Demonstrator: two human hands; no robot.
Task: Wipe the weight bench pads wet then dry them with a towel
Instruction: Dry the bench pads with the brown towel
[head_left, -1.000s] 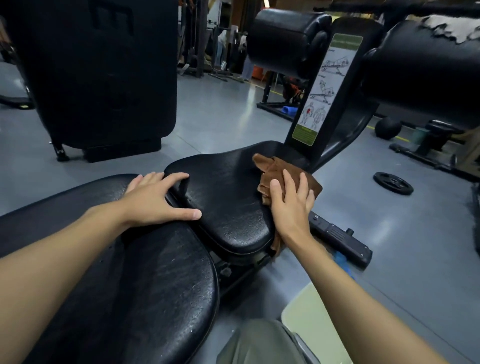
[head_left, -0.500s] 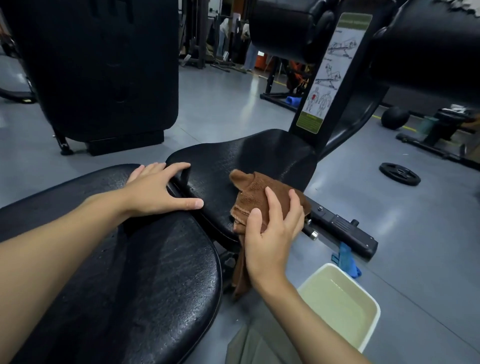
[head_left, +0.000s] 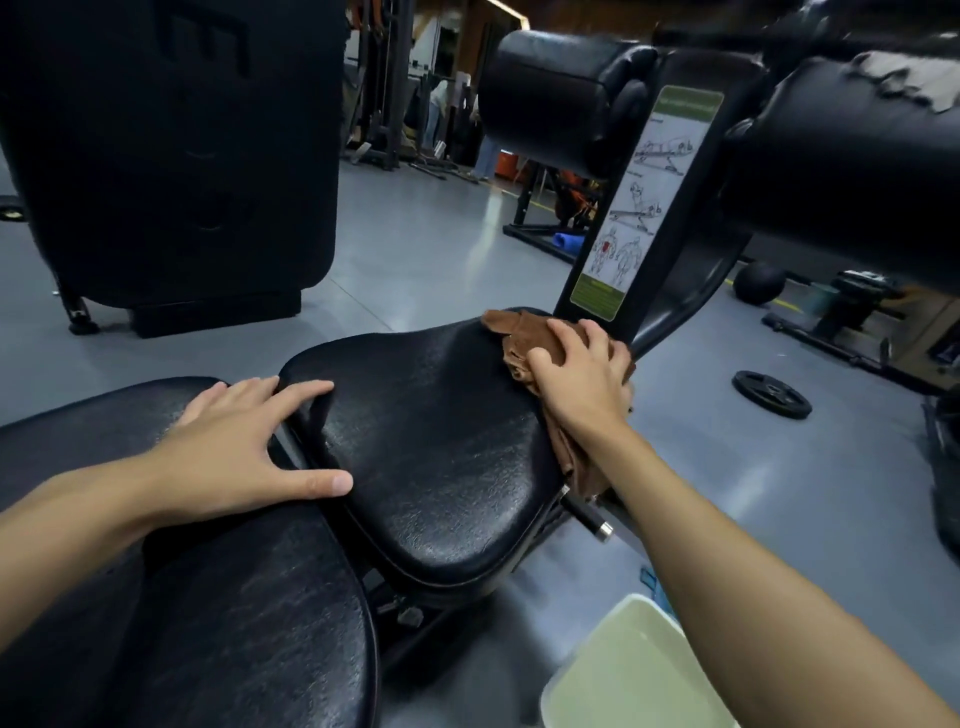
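Cloth (head_left: 511, 327), soft, limp and probably damp, lies bunched at the far right edge of the seat pad (head_left: 426, 441). Right grip (head_left: 576, 374) curls over it, pressing down; it handles best wadded under the palm. Left grip (head_left: 244, 447) rests flat, fingers spread, on the near pad (head_left: 234, 623).

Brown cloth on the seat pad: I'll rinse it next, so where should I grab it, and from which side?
From above, grip the brown cloth by its bunch on the far right corner of the seat pad, where the right hand holds it. The bunch looks thick enough to pinch; the tail hanging over the pad's right edge should follow.
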